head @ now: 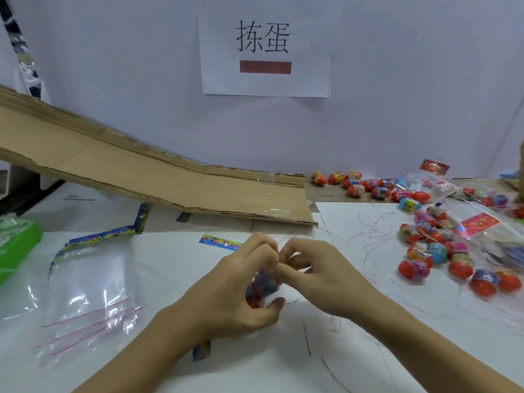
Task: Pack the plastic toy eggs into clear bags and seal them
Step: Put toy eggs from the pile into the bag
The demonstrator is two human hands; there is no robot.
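Both forearms are seen low in the view, meeting above the white bench point(255, 364). A small filled bag point(262, 285) of red and blue toy eggs is held in the left hand point(232, 290), whose fingers are curled around it. The bag's top is pinched by the fingers of the right hand point(320, 276). Empty clear bags point(90, 296) are laid flat at the left. Loose toy eggs point(442, 253) are scattered at the right, and a cardboard ramp point(158, 180) is propped behind
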